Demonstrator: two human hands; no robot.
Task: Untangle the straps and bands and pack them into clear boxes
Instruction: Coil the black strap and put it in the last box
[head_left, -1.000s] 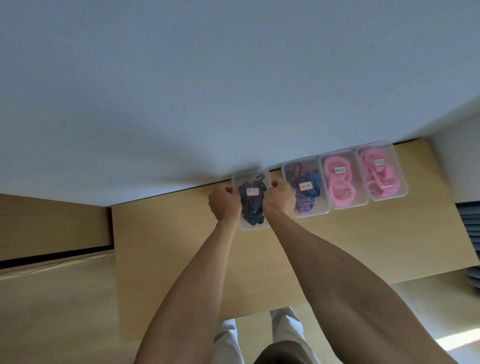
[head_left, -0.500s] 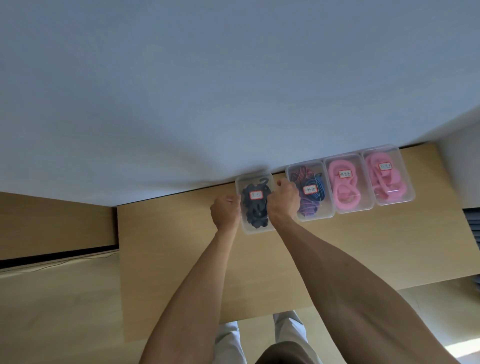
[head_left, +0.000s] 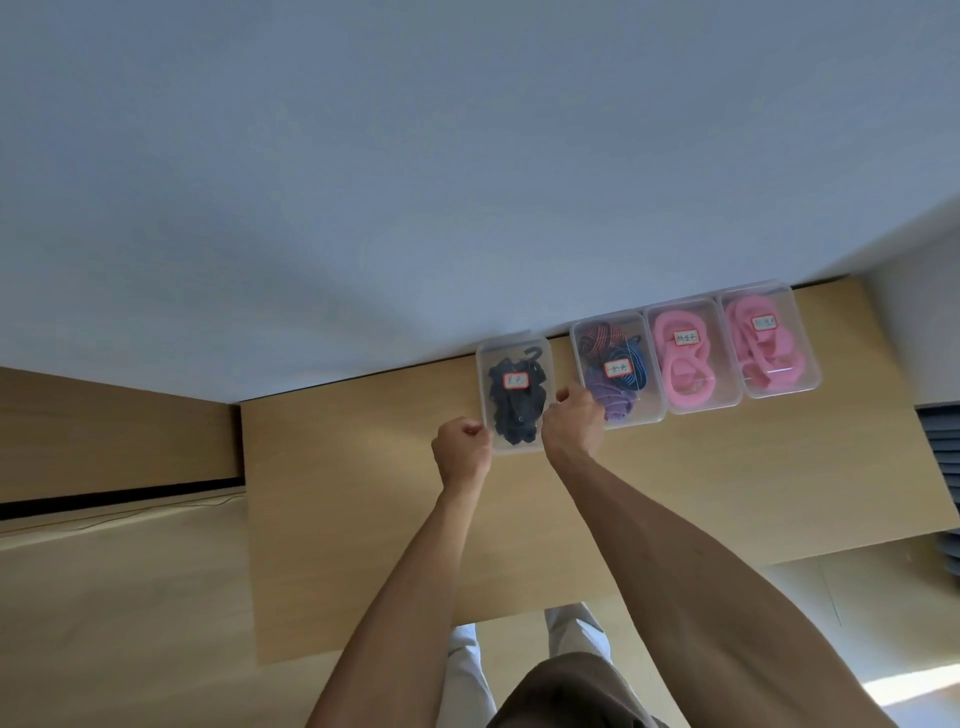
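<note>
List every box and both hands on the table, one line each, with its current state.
Box of black straps: lidded, labelled, held at both sides, apart from the other three.
Box of mixed-colour cords: lidded, labelled, touching the next box.
Two boxes of pink bands: lidded, labelled, side by side.
Left hand: grips the black box's left edge.
Right hand: grips its right edge.

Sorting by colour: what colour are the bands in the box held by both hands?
Black bands, head view.
</note>
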